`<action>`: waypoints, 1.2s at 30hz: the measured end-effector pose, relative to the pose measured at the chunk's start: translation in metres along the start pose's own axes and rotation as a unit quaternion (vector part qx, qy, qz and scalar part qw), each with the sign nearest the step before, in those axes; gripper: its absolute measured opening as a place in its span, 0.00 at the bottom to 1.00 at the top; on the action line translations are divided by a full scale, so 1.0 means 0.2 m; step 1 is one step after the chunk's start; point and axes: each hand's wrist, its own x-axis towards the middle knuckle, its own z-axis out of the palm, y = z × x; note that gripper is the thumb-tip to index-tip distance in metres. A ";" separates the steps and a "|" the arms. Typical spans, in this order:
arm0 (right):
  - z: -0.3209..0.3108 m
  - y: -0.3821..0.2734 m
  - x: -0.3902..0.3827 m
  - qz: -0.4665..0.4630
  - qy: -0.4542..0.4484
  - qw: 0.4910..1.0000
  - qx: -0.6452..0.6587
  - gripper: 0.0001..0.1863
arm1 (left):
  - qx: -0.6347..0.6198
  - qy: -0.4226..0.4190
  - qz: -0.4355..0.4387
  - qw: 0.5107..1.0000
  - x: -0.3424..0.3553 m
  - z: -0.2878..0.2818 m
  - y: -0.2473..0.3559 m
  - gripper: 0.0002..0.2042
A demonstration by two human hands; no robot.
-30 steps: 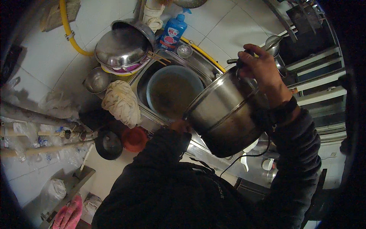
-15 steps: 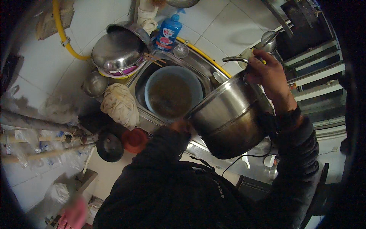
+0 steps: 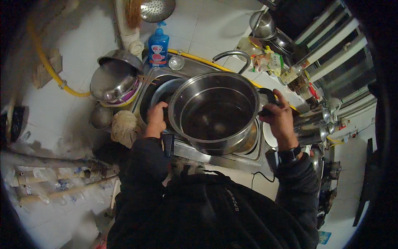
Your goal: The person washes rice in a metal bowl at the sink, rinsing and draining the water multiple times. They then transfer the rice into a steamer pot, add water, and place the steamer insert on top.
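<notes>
Under the pot (image 3: 219, 94), a metal sink (image 3: 195, 152) adjoins white tiles (image 3: 186, 25).

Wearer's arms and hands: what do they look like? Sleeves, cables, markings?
Left grip and right grip: bare hands, no gloves. Left sleeve and right sleeve: long, black, no markings visible. Dark wristband on the right; dark flat piece by the left cuff, unclear what. Thin black cable near the right sleeve, ends untraceable.

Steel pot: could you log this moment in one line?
Steel pot: mouth up, over sink | Left hand: grips its left side | Right hand: grips black handle
</notes>
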 end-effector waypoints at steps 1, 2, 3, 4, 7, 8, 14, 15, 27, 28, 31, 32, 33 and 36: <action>-0.02 0.06 -0.01 0.007 -0.004 1.000 0.014 0.36 | -0.013 -0.021 0.013 1.000 0.02 -0.03 0.04 0.14; -0.04 0.12 -0.02 0.013 0.001 0.999 0.029 0.38 | -0.106 -0.050 -0.011 0.993 0.03 -0.07 0.06 0.15; -0.06 0.17 -0.02 0.016 -0.031 0.999 0.042 0.39 | -0.313 -0.085 -0.149 0.934 0.06 -0.07 0.10 0.14; -0.07 0.23 0.00 0.037 -0.009 0.998 0.046 0.39 | -0.494 -0.099 -0.288 0.814 0.10 -0.07 0.12 0.14; -0.11 0.38 0.05 0.055 -0.049 0.995 0.062 0.33 | -0.409 -0.091 -0.152 0.895 0.09 -0.06 0.15 0.11; -0.13 0.42 0.06 0.050 -0.061 0.994 0.073 0.33 | -0.525 -0.124 -0.214 0.814 0.10 -0.05 0.15 0.11; -0.17 0.58 0.14 0.054 -0.081 0.987 0.126 0.33 | -0.243 0.044 0.045 0.968 0.08 0.01 0.16 0.10; -0.18 0.60 0.16 0.082 -0.068 0.987 0.118 0.33 | -0.121 0.039 0.107 0.986 0.07 0.01 0.18 0.09; -0.28 0.75 0.37 0.090 -0.099 0.981 0.143 0.27 | -0.085 0.062 0.111 0.988 0.07 0.07 0.28 0.12; -0.29 0.77 0.41 0.064 -0.088 0.983 0.150 0.25 | -0.093 0.062 0.113 0.987 0.08 0.06 0.27 0.11; -0.35 0.87 0.50 0.076 -0.039 0.969 0.232 0.16 | 0.123 0.084 0.136 0.979 0.10 0.01 0.25 0.10; -0.37 0.90 0.54 0.076 -0.027 0.978 0.193 0.16 | 0.295 0.087 0.173 0.936 0.09 -0.01 0.25 0.09; -0.37 0.94 0.60 0.066 -0.027 0.984 0.162 0.16 | 0.462 0.099 0.199 0.859 0.09 -0.03 0.26 0.09; -0.38 1.01 0.70 -0.052 -0.052 0.997 0.002 0.17 | 0.212 0.069 0.143 0.964 0.11 -0.04 0.24 0.07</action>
